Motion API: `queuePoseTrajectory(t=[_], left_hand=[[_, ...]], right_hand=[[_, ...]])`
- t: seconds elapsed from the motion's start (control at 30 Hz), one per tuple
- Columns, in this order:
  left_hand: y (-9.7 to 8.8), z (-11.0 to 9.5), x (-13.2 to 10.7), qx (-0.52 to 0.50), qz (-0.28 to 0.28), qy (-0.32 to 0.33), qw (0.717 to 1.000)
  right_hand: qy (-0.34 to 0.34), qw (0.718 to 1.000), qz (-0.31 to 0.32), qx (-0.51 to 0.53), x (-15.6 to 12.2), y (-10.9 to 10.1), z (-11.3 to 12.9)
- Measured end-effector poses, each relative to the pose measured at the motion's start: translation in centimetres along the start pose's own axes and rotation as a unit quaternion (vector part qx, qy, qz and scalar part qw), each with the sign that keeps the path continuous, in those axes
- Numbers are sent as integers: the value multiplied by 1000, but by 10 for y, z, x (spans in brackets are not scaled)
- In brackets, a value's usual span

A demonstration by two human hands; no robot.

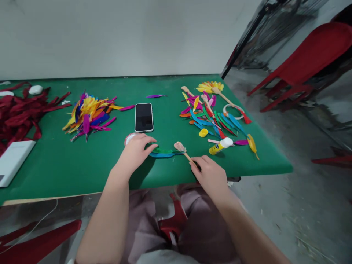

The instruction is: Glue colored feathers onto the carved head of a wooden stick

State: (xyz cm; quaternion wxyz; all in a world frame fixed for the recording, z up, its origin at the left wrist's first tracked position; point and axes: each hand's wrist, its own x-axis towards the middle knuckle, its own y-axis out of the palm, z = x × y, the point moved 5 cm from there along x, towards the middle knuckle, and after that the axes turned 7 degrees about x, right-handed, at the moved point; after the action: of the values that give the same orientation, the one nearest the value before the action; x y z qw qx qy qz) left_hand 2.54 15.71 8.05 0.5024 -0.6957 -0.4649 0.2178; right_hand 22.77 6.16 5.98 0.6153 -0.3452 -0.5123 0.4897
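Note:
My right hand grips the handle of a small wooden stick with a rounded, pinkish, rough head. Against that head lie the quill ends of a green feather and a blue feather, flat on the table. My left hand is beside the feathers' other ends, thumb and forefinger apart, partly covering a white roll of tape. Right of the stick are a yellow glue stick with a white top and a yellow cap.
A phone lies beyond my hands on the green table. Coloured feathers are heaped left, dark red ribbon farther left near a white box. More feathers and wooden sticks lie right. A red chair stands behind.

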Motion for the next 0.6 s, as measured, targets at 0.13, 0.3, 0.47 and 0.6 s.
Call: queuePoseTrajectory(t=[0.13,0.3,0.47,0.6], left_hand=[[-12,5,-3,-29,-34,-29,999],[-24,13,-7,-106,-122,-89,983],[-26,23,-8,-183,-191,-169,949],[-15,27,-5,-329,-169,-222,902]], right_hand=[[44,999,-10,13,-4,-4,-1],[113,985,-38,126,-11,-6,-5],[168,944,-118,257,-23,-8,5],[201,923,-139,298,-33,1,17]])
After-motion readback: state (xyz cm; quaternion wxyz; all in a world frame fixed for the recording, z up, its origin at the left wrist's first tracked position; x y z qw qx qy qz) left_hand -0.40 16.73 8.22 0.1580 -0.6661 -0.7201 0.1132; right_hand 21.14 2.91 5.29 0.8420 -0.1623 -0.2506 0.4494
